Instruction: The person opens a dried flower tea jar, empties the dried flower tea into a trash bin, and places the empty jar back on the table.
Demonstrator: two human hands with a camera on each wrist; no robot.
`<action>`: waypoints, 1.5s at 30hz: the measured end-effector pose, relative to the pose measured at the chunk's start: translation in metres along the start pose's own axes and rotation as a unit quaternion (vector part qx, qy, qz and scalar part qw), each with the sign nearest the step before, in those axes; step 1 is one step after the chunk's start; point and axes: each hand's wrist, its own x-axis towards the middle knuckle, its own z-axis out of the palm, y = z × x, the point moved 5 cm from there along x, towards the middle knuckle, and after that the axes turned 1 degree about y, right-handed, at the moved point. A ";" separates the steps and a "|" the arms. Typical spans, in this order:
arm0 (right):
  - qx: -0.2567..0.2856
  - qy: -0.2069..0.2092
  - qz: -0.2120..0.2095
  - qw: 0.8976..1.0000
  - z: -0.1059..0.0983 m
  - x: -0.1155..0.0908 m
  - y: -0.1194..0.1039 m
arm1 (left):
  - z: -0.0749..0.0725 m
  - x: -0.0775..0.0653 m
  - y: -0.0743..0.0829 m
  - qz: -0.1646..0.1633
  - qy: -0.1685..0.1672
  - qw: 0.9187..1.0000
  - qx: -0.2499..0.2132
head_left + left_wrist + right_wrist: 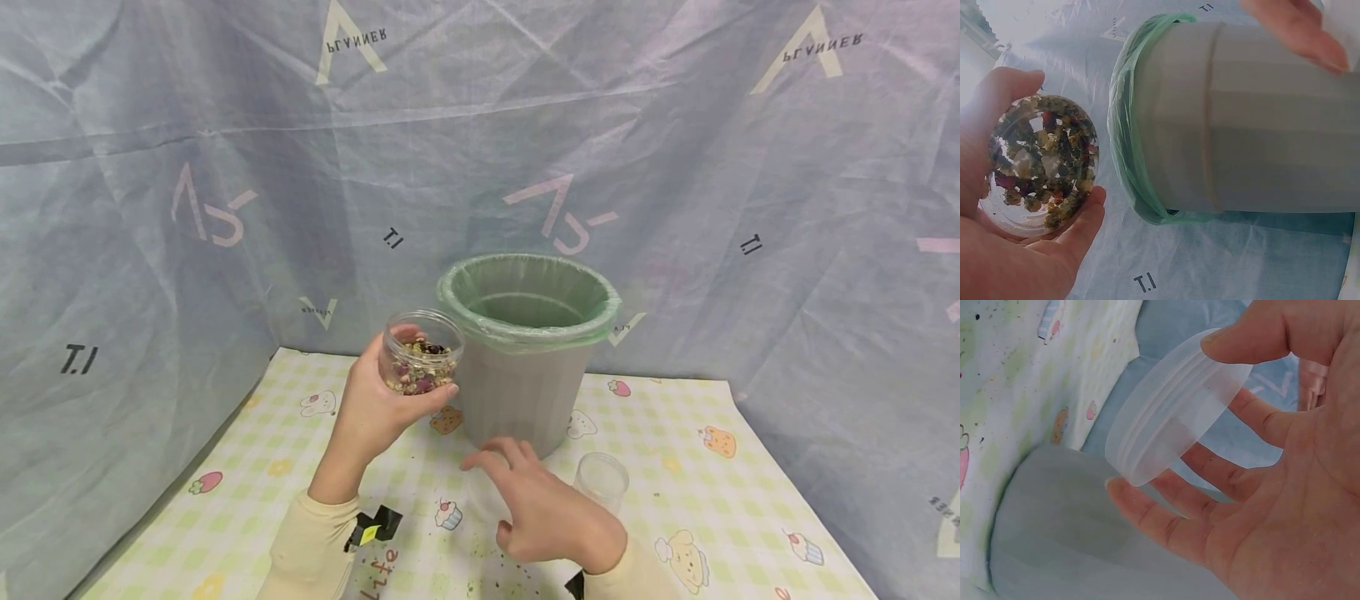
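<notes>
My left hand grips a clear round jar around its side, left of the bin's rim. The jar is open at the top, and dried flower buds and petals fill its lower part. In the left wrist view, the same jar shows its base between thumb and fingers. Lower down, in front of the bin, my right hand holds a translucent screw lid between thumb and fingertips. A grey bin lined with a green bag stands just beyond both hands.
Another clear container stands on the table right of the bin, partly behind my right hand. Small dark crumbs lie on the checked tablecloth near the front. Hanging grey-blue cloth closes off the back and sides.
</notes>
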 end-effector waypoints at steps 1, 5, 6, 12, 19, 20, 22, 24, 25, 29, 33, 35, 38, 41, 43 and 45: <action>0.003 -0.004 0.003 1.000 0.002 0.000 0.001 | 0.000 0.000 0.000 -0.001 0.000 1.000 -0.002; 0.004 -0.017 0.007 1.000 0.008 0.002 0.004 | 0.001 0.000 0.000 -0.002 -0.001 1.000 -0.005; 0.004 -0.019 0.008 1.000 0.010 0.002 0.004 | 0.001 0.000 0.000 -0.001 -0.001 1.000 -0.003; 0.003 -0.036 0.019 0.999 0.018 0.004 0.007 | 0.001 0.000 0.001 0.002 -0.001 1.000 0.000; -0.002 -0.047 0.029 0.998 0.025 0.006 0.010 | 0.002 0.000 0.002 0.004 -0.004 1.000 -0.007; -0.002 -0.048 0.029 0.998 0.026 0.006 0.010 | 0.002 0.000 0.002 0.005 -0.004 1.000 -0.009; -0.003 -0.051 0.029 0.998 0.028 0.006 0.010 | 0.003 0.000 0.002 0.005 -0.006 1.000 -0.013; -0.003 -0.058 0.032 0.998 0.031 0.007 0.010 | 0.003 0.000 0.002 0.005 -0.008 1.000 -0.016; -0.002 -0.063 0.035 0.997 0.033 0.007 0.011 | 0.003 0.000 0.002 0.005 -0.009 1.000 -0.018; -0.003 -0.082 0.047 0.996 0.040 0.008 0.011 | 0.003 0.000 0.002 0.006 -0.009 1.000 -0.020; -0.021 -0.093 0.056 0.994 0.047 0.009 0.012 | 0.004 -0.001 0.002 0.007 -0.009 1.000 -0.021; -0.027 -0.100 0.062 0.993 0.050 0.010 0.013 | 0.005 -0.001 0.002 0.008 -0.009 1.000 -0.022; -0.023 -0.119 0.077 0.990 0.055 0.010 0.014 | 0.005 -0.001 0.002 0.011 -0.010 1.000 -0.024; -0.022 -0.133 0.087 0.987 0.058 0.010 0.014 | 0.005 -0.001 0.002 0.012 -0.009 1.000 -0.024; -0.023 -0.137 0.092 0.986 0.059 0.010 0.014 | 0.005 -0.001 0.002 0.012 -0.010 1.000 -0.024; -0.022 -0.137 0.095 0.986 0.061 0.009 0.013 | 0.005 -0.001 0.002 0.010 -0.011 1.000 -0.023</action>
